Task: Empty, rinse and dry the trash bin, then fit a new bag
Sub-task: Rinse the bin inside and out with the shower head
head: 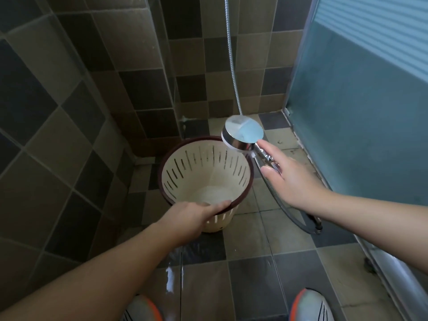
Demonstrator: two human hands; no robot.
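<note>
Shower corner w/ checkered wall tiles (129,72) in dark grey, brown & tan, pale grout. Floor tiles (250,269) same mix, wet, w/ a bright reflection streak near the bottom centre. Frosted blue-green glass panel (361,117) on the right in a metal track (379,258). Light dim, daylight coming thru the glass.

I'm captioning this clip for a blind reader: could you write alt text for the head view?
In a tiled shower stall, a person's left hand grips the near rim of an empty cream slotted trash bin on the floor, while the right hand holds a chrome shower head above the bin's far edge. Two shoes show at the bottom.
</note>
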